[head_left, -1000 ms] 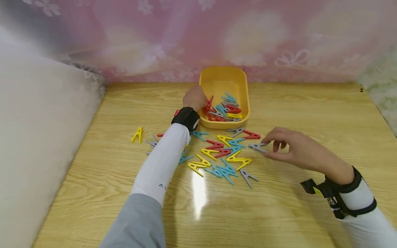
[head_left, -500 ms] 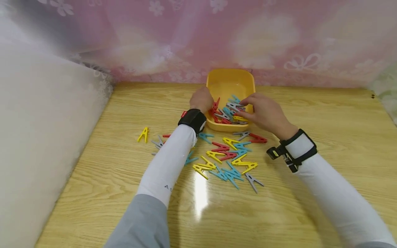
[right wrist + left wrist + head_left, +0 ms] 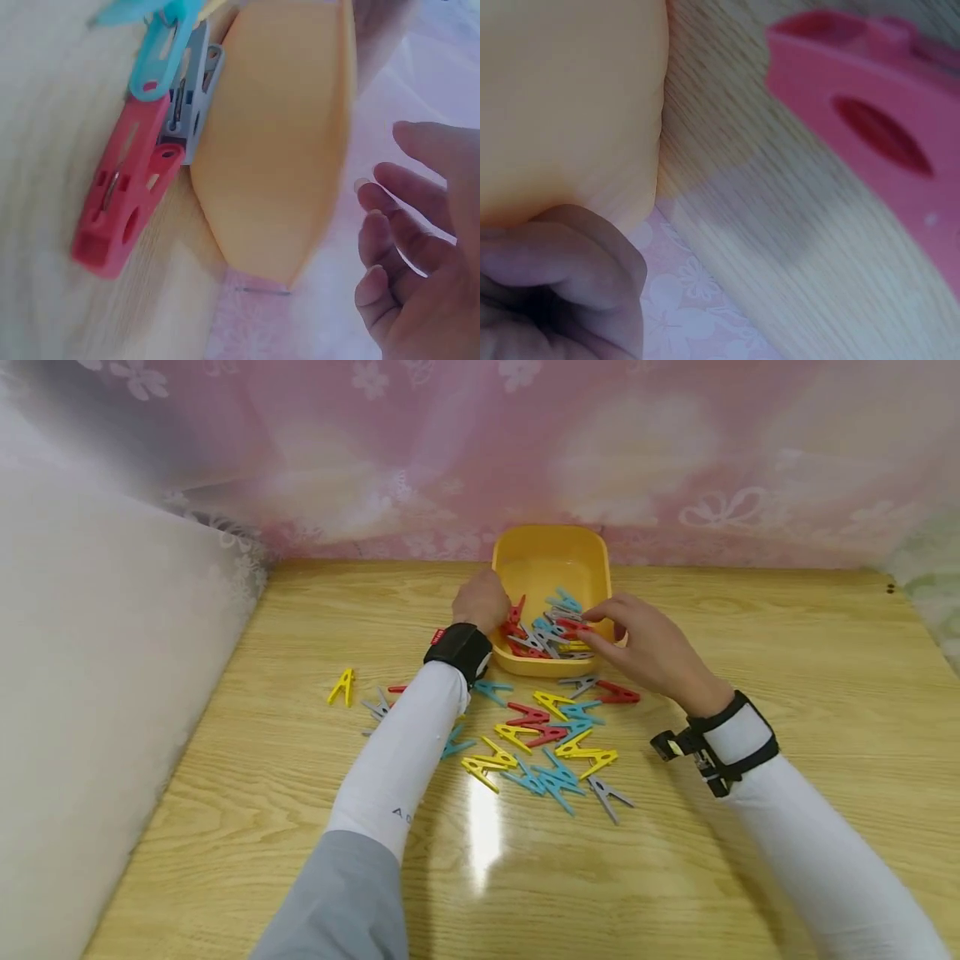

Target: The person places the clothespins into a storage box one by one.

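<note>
A yellow plastic tub (image 3: 551,556) at the back of the table holds several red, grey, blue and yellow clothespins. My left hand (image 3: 482,602) grips the tub's left rim; in the left wrist view its curled fingers (image 3: 562,255) lie against the tub wall. Over the tub's right side my right hand (image 3: 651,643) is held with thumb and fingers apart. A red clothespin (image 3: 573,628) in the tub shows right at its fingertips. From the right wrist, the hand's fingers (image 3: 409,240) are spread and loosely bent, with nothing between them. A grey clothespin (image 3: 548,642) lies on the pile.
Loose clothespins are scattered before the tub, including blue ones (image 3: 558,781), yellow ones (image 3: 498,752) and a red one (image 3: 618,692). One yellow clothespin (image 3: 341,687) lies apart at the left. A pink floral cloth (image 3: 420,460) hangs behind the wooden table (image 3: 750,635).
My right hand has carried a grey clothespin from the table up to the tub and let it go onto the pile. My left hand has stayed on the rim.
</note>
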Tool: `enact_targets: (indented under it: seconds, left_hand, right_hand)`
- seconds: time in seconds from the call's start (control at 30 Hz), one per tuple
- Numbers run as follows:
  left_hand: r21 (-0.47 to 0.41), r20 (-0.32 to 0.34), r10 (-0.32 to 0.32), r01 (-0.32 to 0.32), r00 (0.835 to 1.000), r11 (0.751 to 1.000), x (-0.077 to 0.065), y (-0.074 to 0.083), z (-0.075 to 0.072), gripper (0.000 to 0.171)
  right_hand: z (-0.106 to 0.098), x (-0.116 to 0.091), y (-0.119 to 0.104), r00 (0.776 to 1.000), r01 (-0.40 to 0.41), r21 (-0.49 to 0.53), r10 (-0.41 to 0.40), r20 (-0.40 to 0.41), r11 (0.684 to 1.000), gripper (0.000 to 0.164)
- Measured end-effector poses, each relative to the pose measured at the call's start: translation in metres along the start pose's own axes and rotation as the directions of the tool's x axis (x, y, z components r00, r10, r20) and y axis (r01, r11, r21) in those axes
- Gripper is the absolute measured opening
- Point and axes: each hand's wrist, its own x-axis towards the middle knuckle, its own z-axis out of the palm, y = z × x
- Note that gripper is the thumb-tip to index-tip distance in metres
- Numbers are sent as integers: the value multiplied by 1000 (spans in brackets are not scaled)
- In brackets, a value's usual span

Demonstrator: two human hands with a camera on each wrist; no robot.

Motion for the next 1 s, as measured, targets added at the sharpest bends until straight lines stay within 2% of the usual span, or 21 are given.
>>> enact_targets:
  seconds: [0.2,0.37,0.5,0.7,1.0]
  left_hand:
    - [6,-2,-6,6,1000,1000,3,-8,-4,23]
    - [12,4,-18,18,1000,1000,4,-12,-8,24]
    - [18,3,-18,18,1000,1000,5,-15,-10,25]
    - [27,4,-22,22,1000,999,5,-19,-12,26]
    - [33,7,-29,28,1000,999,5,-25,-15,27]
  right_hand:
    - [-4,-25,-4,999,-11,1,11,-45,1000,33]
    - [-4,-46,-9,998,-56,-42,54,-27,998,37]
    - [-3,-59,-14,999,-49,-65,49,-1,997,39]
    - [-2,-76,-24,995,-53,-78,59,84,996,42]
    - [10,-99,-31,969,-88,-129,115,217,988,55]
